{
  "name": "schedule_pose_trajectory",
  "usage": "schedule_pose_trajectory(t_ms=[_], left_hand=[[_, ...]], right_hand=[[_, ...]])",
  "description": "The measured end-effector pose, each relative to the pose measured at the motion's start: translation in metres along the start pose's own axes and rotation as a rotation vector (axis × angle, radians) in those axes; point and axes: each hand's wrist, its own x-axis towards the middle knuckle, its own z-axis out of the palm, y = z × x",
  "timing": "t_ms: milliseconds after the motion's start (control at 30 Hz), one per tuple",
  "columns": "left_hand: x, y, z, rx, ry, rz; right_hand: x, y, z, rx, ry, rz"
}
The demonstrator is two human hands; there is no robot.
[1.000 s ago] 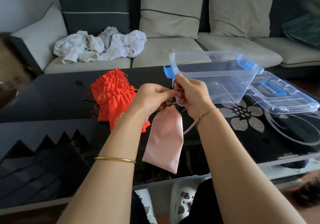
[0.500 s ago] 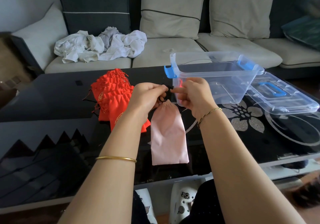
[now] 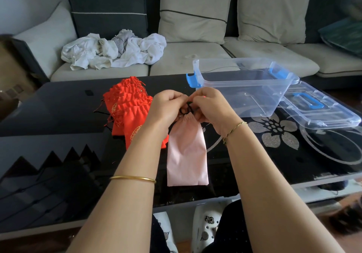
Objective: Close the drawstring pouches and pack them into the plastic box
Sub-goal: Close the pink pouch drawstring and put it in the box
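A pale pink drawstring pouch hangs over the black glass table, its gathered neck up between my hands. My left hand and my right hand both pinch its black drawstring just above the neck, fingertips close together. Several red pouches with gold print lie in a pile to the left of my left hand. The clear plastic box with blue latches stands open behind and to the right of my right hand, with nothing visible inside.
The box's clear lid with a blue handle lies flat to the right of the box. The black glass table has a flower pattern at the right. A sofa holds crumpled white cloths behind.
The pink pouch has swung from tilted to hanging straight down. Its neck has gathered tighter, and my hands have come closer together on the drawstring.
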Motion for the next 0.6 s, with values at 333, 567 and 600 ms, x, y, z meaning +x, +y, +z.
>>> schedule_pose_trajectory(t_ms=[333, 567, 600], left_hand=[[0.001, 0.000, 0.002, 0.086, 0.126, 0.073], [0.003, -0.006, 0.002, 0.222, 0.194, 0.172], [0.003, -0.006, 0.002, 0.220, 0.200, 0.170]], right_hand=[[0.000, 0.005, -0.001, -0.144, 0.041, -0.235], [0.003, 0.008, 0.005, -0.255, 0.086, -0.342], [0.003, 0.008, 0.006, -0.270, 0.096, -0.350]])
